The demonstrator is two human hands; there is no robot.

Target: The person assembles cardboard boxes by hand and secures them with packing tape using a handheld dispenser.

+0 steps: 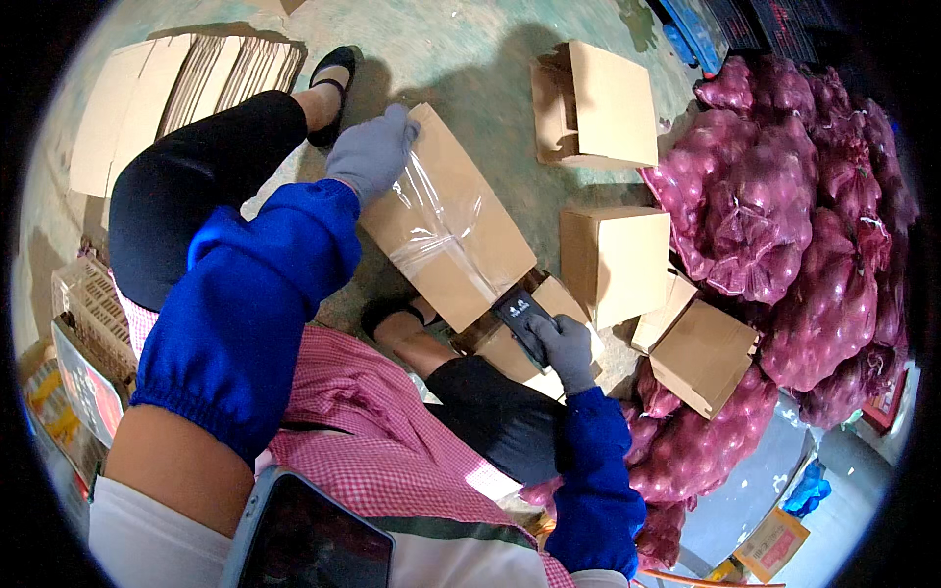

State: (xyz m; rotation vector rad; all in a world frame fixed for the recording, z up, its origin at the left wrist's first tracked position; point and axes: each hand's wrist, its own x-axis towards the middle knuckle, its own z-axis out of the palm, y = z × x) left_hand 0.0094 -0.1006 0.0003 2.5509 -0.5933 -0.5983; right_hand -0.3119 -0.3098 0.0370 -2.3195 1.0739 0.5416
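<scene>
A brown cardboard box [454, 211] lies tilted in front of me, between my legs. Clear shiny tape [431, 218] runs along its upper face. My left hand [372, 155], in a grey glove, is closed on the box's far left corner. At the near right end of the box, my right hand [566, 349], gloved too, grips a flat black tape dispenser [521, 321] with a small white mark. The tape strip leads down to this dispenser. Its underside is hidden.
Open cardboard boxes [615, 108] stand on the floor to the right, and one box [703, 355] rests tilted beside mesh sacks of red onions [755, 186]. Flattened cartons [186, 88] are stacked at the far left. A phone [309, 539] hangs close at the bottom.
</scene>
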